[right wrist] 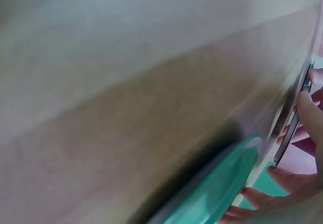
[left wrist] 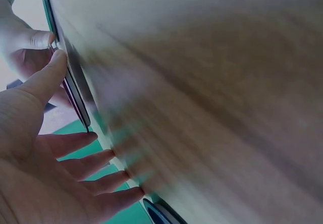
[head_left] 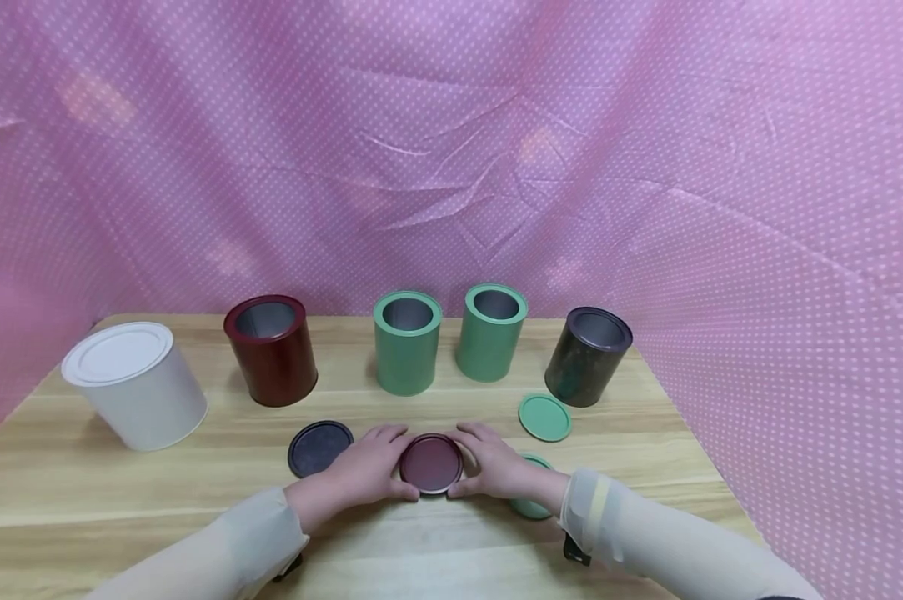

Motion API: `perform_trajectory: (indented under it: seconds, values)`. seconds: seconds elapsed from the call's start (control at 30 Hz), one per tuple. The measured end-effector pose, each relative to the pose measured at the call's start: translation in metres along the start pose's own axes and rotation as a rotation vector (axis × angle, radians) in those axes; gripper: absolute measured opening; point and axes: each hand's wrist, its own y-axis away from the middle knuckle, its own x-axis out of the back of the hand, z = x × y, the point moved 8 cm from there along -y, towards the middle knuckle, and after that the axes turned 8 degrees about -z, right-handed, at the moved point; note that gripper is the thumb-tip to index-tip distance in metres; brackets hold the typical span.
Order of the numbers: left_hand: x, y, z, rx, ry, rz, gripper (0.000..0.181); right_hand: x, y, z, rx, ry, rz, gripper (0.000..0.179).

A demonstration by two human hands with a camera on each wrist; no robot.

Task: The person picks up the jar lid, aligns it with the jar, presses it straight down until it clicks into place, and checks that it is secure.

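Note:
Between both hands is a dark red round paint-can lid [head_left: 432, 463], just above or on the table; the gap is hard to judge. My left hand [head_left: 371, 467] pinches its left edge with thumb and index finger, the other fingers spread out in the left wrist view. From the opposite side my right hand [head_left: 496, 463] grips the rim likewise with thumb and index finger. A black lid [head_left: 319, 448] lies beside the left hand. One green lid [head_left: 532, 507] is partly hidden under the right wrist, and another green lid [head_left: 544, 417] lies farther off.
Along the back of the wooden table [head_left: 256, 517] stand an open dark red can [head_left: 277, 367], two open green cans [head_left: 408, 358] and an open black can [head_left: 582, 367]. A white can [head_left: 147, 404] with its lid on stands at left. Pink dotted cloth [head_left: 451, 167] hangs behind.

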Motion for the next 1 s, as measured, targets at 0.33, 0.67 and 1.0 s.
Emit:
perform_trajectory:
  seconds: [0.33,0.67,1.0]
  values:
    - [0.006,-0.004,-0.002,-0.042,0.091,0.016,0.074,0.005,-0.003,0.0,0.015,-0.037,-0.021,0.077]
    - [0.007,-0.008,-0.002,-0.066,0.127,-0.006,0.071,0.009,-0.006,0.0,0.05,-0.075,-0.042,0.077]
    - [0.018,-0.002,0.0,-0.069,0.14,0.077,0.07,0.014,-0.005,-0.003,0.117,-0.195,-0.006,0.077]
